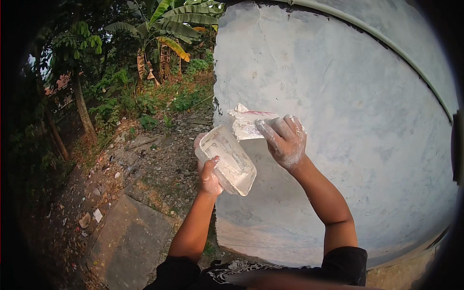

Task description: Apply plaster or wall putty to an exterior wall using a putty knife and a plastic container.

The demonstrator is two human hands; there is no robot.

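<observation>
My left hand [208,175] grips a pale plastic tub [229,157] by its near left side, thumb over the rim. White paste coats the tub's inside, and it is tilted toward me. Just right of it and a little higher, my right hand [286,140] is closed on a putty knife [249,126] smeared with white paste. A lump of paste sits at the blade's far left corner. The blade is in front of the wall, close above the tub's rim; whether it touches the wall I cannot tell. Dried paste whitens my right fingers.
A grey-white plastered wall [367,121] fills the right side, its left edge running vertically beside the tub. A pale pipe [386,38] curves across its upper part. On the left lie rubble-strewn ground [159,169], a concrete slab [130,241], trees and a banana plant [166,29].
</observation>
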